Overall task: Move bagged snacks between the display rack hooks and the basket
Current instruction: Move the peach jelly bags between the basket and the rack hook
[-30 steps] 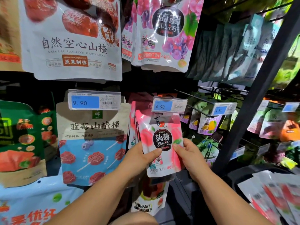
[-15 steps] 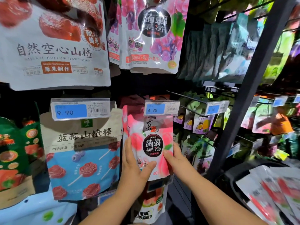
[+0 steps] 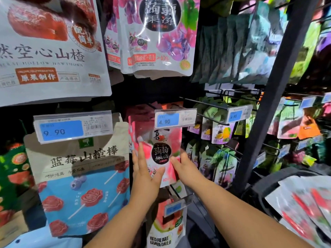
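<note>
**Head view: two hands on a bag hanging below its hook**

The pink jelly bag [image 3: 161, 153] hangs with its long axis upright at the middle of the display rack. Its top edge is tucked behind the 4.90 price tag [image 3: 174, 119], so the hook that carries it is hidden. Both hands are on its lower half, below that hook. The right hand [image 3: 186, 169] pinches the right edge, thumb on the printed front and fingers [image 3: 184, 155] blurred behind. The left hand [image 3: 146, 178] has its thumb across the lower front and its fingers straight up along the left edge. I cannot tell whether they pass behind the bag or lie flat on it.

More pink bags sit just behind on the same peg. A blue hawthorn-stick bag [image 3: 80, 185] hangs just beside on the left, and a guava bag [image 3: 166, 228] directly below.

The basket [image 3: 259, 185] lies low to the right, past the dark rack post [image 3: 268, 113], with bags already in it. It is nearer the right hand. Any move probably has to run along the hook's line first, towards or away from the person, before the bag can go sideways.
</note>
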`<act>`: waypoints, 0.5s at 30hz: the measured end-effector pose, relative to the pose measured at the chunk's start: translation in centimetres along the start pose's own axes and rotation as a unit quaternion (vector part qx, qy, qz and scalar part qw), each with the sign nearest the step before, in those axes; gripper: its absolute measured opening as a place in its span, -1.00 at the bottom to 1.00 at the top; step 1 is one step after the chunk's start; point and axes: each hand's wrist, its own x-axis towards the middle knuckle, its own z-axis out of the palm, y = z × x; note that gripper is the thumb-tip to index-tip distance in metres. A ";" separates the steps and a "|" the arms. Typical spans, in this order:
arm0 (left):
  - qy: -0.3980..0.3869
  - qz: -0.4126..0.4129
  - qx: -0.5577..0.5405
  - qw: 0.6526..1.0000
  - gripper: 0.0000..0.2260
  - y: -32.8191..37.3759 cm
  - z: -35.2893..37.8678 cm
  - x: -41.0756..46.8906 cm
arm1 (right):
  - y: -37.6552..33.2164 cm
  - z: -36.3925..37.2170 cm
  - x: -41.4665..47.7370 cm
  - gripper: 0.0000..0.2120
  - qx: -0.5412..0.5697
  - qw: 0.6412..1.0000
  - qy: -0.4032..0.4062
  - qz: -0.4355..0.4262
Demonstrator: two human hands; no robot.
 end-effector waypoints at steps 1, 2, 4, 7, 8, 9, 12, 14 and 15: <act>0.002 -0.002 0.001 1.000 -0.16 -0.1 0.1 0.3 | -0.1 0.0 0.2 -0.66 0.004 1.000 0.000 -0.002; 0.003 -0.004 0.002 1.000 -0.17 -0.1 0.1 0.5 | -0.2 0.0 0.4 -0.66 0.006 1.000 0.000 -0.001; 0.006 -0.006 0.004 1.000 -0.17 -0.2 0.3 0.9 | -0.1 0.0 0.9 -0.70 0.001 1.000 0.002 0.003; 0.014 -0.003 0.002 1.000 -0.15 -0.2 0.3 0.9 | 0.1 0.0 1.2 -0.73 -0.013 1.000 -0.004 0.007; 0.017 -0.002 0.000 1.000 -0.15 -0.1 0.3 0.8 | 0.2 0.0 1.2 -0.71 -0.017 1.000 -0.009 0.008; 0.021 -0.002 -0.001 1.000 -0.15 -0.1 0.3 0.7 | 0.3 -0.1 1.0 -0.68 -0.020 1.000 -0.014 0.007; 0.031 -0.004 0.004 0.999 -0.14 -0.2 0.2 -0.1 | 0.4 -0.3 0.6 -0.56 -0.033 0.999 -0.034 0.014; 0.036 0.001 0.008 0.999 -0.13 -0.1 0.1 -0.6 | 0.4 -0.5 0.2 -0.54 -0.047 0.998 -0.045 0.021; 0.037 0.006 0.010 0.999 -0.13 -0.1 0.0 -0.9 | 0.5 -0.6 0.0 -0.55 -0.053 0.997 -0.045 0.020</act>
